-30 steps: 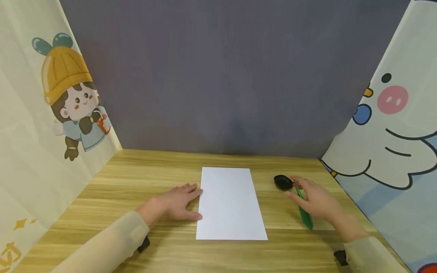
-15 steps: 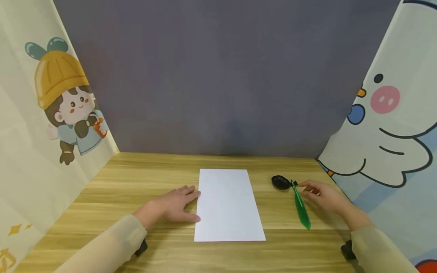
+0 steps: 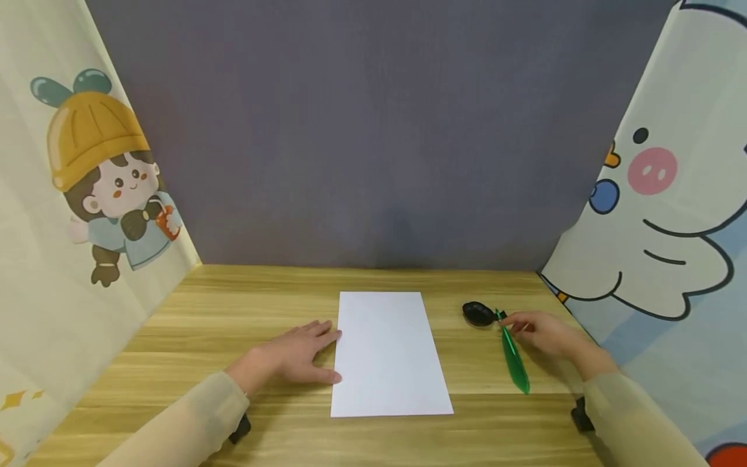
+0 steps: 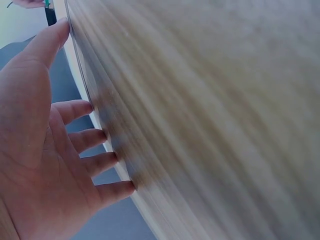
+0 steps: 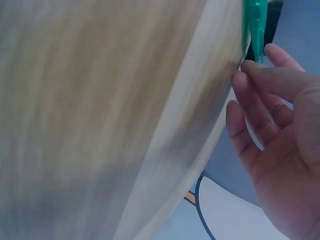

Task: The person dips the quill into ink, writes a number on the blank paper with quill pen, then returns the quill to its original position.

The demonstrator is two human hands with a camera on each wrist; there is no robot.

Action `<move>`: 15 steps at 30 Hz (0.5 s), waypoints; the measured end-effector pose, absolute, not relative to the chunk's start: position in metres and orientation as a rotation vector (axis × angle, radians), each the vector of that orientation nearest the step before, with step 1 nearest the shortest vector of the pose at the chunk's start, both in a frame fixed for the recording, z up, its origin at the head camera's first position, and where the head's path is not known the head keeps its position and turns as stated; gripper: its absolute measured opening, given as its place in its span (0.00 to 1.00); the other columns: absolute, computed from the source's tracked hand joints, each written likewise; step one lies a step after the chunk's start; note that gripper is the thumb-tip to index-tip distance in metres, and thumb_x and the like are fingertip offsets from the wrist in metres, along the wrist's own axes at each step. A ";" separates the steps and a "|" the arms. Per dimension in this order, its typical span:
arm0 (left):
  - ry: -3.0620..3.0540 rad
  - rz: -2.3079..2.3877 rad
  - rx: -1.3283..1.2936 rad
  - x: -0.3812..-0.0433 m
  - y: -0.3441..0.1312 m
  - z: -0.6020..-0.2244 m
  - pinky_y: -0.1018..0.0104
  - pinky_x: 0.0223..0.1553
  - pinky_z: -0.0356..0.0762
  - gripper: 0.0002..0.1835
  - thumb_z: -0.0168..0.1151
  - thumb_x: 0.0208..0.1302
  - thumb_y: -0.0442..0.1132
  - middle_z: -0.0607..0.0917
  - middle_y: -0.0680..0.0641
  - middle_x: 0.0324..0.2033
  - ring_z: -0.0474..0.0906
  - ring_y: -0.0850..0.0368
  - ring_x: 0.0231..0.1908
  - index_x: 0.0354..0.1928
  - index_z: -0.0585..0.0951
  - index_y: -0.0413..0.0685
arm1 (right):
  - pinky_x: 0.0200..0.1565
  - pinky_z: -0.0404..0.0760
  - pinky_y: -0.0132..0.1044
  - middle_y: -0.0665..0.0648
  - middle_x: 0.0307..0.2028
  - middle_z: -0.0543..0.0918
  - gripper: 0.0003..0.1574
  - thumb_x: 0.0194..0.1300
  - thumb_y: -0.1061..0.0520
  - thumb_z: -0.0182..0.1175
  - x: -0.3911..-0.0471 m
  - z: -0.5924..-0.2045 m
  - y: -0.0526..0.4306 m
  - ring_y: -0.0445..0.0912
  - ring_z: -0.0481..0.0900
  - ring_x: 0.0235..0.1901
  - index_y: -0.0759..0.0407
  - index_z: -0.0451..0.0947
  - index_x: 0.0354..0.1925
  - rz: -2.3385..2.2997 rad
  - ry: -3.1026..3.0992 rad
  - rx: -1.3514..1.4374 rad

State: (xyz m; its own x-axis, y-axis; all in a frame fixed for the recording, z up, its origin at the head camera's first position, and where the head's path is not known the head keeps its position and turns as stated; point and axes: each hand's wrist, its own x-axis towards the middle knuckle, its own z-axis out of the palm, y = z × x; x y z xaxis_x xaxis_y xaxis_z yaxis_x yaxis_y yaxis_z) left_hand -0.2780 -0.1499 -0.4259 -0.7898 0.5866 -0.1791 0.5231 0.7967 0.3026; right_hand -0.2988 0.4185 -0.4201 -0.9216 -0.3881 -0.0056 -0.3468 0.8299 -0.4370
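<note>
A sheet of white paper [image 3: 392, 363] lies mid-table, with my left hand [image 3: 294, 355] at its left edge. The left fingers are spread, and the thumb and fingertips rest at the paper's edge. In the left wrist view this hand [image 4: 55, 140] shows palm-side, fingertips down on the tabletop. To the right lie a glossy black oval thing [image 3: 478, 314] with a short black neck and a green leaf-shaped strip [image 3: 515, 364]. My right hand [image 3: 548, 334] has thumb and index right at the strip's upper end. I cannot tell whether they pinch the translucent green piece [image 5: 257, 25].
The wooden table [image 3: 262, 292] backs onto a grey panel [image 3: 373, 130]. Printed sheets, one with a cartoon child [image 3: 125, 188] and one with a white cartoon animal [image 3: 659, 246], stand at left and right. A black band piece [image 3: 582, 415] sits under the right sleeve.
My right hand drew back to the right from over the green strip, then came slightly left to its upper end. The left hand stays at the paper's edge. The head view shifts slightly.
</note>
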 end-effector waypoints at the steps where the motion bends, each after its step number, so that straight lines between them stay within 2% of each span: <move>1: 2.722 0.346 0.857 -0.278 -0.150 -0.426 0.33 0.85 0.56 0.54 0.63 0.70 0.76 0.57 0.38 0.87 0.53 0.34 0.87 0.87 0.63 0.54 | 0.41 0.86 0.37 0.55 0.47 0.90 0.24 0.76 0.70 0.59 -0.300 -0.421 0.418 0.46 0.86 0.44 0.57 0.86 0.64 -0.671 2.902 -0.600; 4: 2.724 0.351 0.860 -0.277 -0.149 -0.425 0.33 0.85 0.56 0.54 0.63 0.70 0.75 0.58 0.38 0.87 0.53 0.33 0.86 0.87 0.63 0.53 | 0.41 0.85 0.35 0.57 0.49 0.90 0.26 0.74 0.72 0.59 -0.304 -0.424 0.417 0.46 0.86 0.45 0.58 0.87 0.63 -0.689 2.882 -0.608; 9: 2.733 0.348 0.857 -0.278 -0.145 -0.426 0.33 0.85 0.57 0.54 0.64 0.70 0.76 0.58 0.37 0.87 0.54 0.33 0.86 0.87 0.63 0.53 | 0.44 0.86 0.35 0.64 0.56 0.89 0.26 0.72 0.74 0.60 -0.309 -0.429 0.418 0.52 0.87 0.50 0.59 0.88 0.62 -0.690 2.888 -0.625; 15: 2.736 0.349 0.849 -0.277 -0.144 -0.426 0.33 0.85 0.56 0.54 0.64 0.70 0.76 0.58 0.38 0.87 0.53 0.34 0.87 0.87 0.63 0.53 | 0.47 0.87 0.39 0.63 0.53 0.85 0.25 0.72 0.74 0.61 -0.308 -0.430 0.415 0.56 0.86 0.52 0.56 0.90 0.59 -0.671 2.917 -0.594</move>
